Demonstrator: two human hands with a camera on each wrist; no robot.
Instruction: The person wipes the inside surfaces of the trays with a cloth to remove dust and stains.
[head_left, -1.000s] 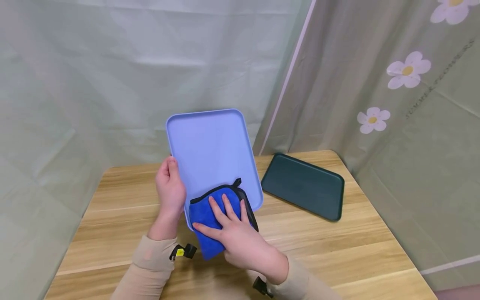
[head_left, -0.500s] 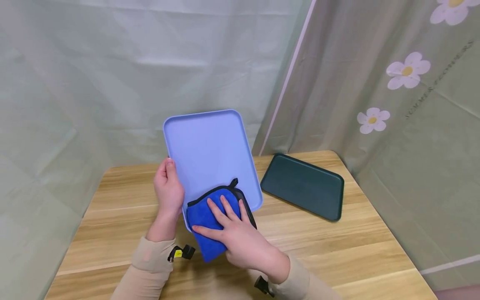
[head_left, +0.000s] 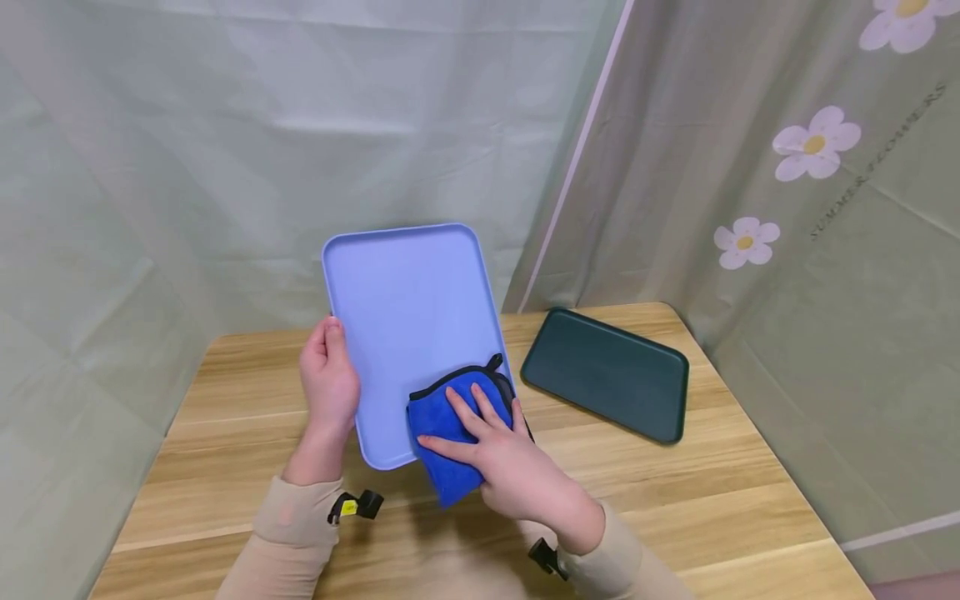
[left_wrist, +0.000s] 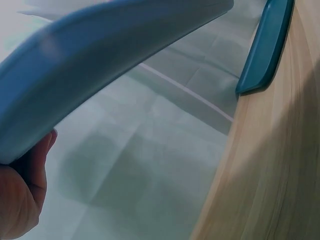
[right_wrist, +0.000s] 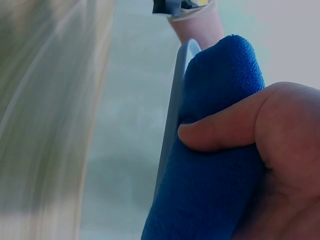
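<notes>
My left hand (head_left: 330, 379) grips the left edge of a light blue tray (head_left: 405, 317), thumb over the rim, and holds it tilted up above the table. In the left wrist view, curled fingers (left_wrist: 37, 165) show under the tray's outer wall (left_wrist: 100, 55). A folded blue cloth (head_left: 446, 425) with black trim and a small loop lies over the tray's lower right corner. My right hand (head_left: 517, 467) presses it there with spread, straight fingers. Seen from the right wrist, the thumb (right_wrist: 220, 132) lies flat along the cloth (right_wrist: 205, 190).
A dark green tray (head_left: 607, 375) lies on the wooden table (head_left: 225, 433) at the right, just beyond the blue tray. Pale curtains (head_left: 262, 150) with printed flowers hang behind the table and along its sides.
My right hand has slid the cloth rightward across the tray's lower end, baring its lower left corner. The left hand and blue tray have shifted slightly left and down.
</notes>
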